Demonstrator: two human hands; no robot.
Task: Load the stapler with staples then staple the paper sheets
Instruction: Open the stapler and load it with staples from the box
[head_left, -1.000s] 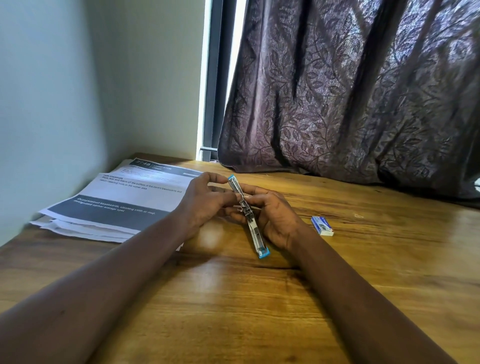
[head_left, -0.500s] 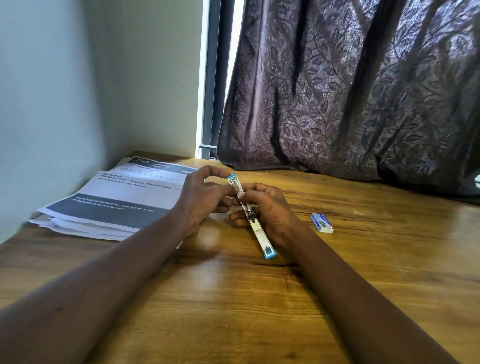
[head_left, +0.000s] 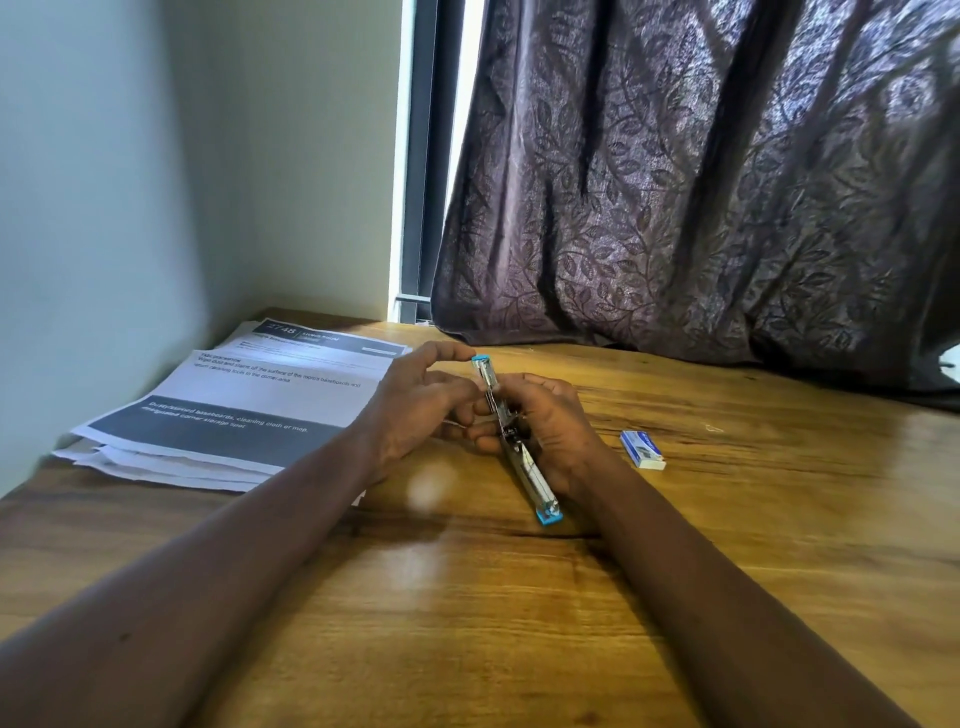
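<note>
While the right hand (head_left: 550, 431) grips the opened stapler (head_left: 514, 441), left-hand fingers (head_left: 447, 382) pinch together at its channel — contents unclear.

Two bare hands meet over a wooden table (head_left: 519, 623). The right hand (head_left: 553, 431) grips an opened silver stapler with blue ends (head_left: 519, 452); the left hand (head_left: 415, 410) pinches at its upper half. Printed paper sheets (head_left: 228, 410) lie at nine o'clock, a small white-and-blue staple box (head_left: 642, 450) at three o'clock.
</note>
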